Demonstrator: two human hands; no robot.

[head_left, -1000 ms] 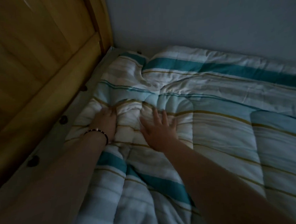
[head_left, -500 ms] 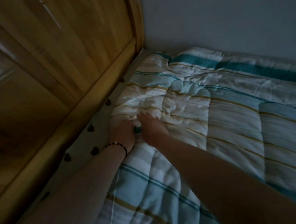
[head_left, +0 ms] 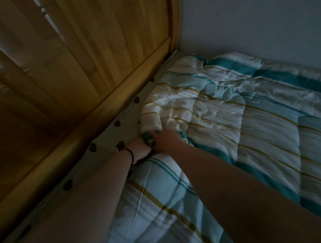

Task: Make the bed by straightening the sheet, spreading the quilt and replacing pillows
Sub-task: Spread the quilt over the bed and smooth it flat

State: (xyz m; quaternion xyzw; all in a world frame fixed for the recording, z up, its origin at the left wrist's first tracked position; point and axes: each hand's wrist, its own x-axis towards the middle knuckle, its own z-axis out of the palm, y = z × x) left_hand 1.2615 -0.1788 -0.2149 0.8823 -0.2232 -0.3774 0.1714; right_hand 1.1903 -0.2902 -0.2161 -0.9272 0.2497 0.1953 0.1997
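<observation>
The wooden headboard (head_left: 82,73) fills the left; the heart-print sheet (head_left: 108,137) shows in a strip between it and the quilt (head_left: 221,122); the grey wall (head_left: 253,23) stands behind. The left hand (head_left: 139,148), black band (head_left: 130,153) at its wrist, grips the quilt's bunched edge; the right hand (head_left: 166,139) pinches the same fold with curled fingers. Against half a second ago, the fold sits nearer the headboard and more teal border shows.

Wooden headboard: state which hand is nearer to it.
Left. The left hand grips the striped quilt at its edge, beside the heart-print sheet strip along the wooden headboard. The right hand is just beyond, farther onto the quilt.
</observation>
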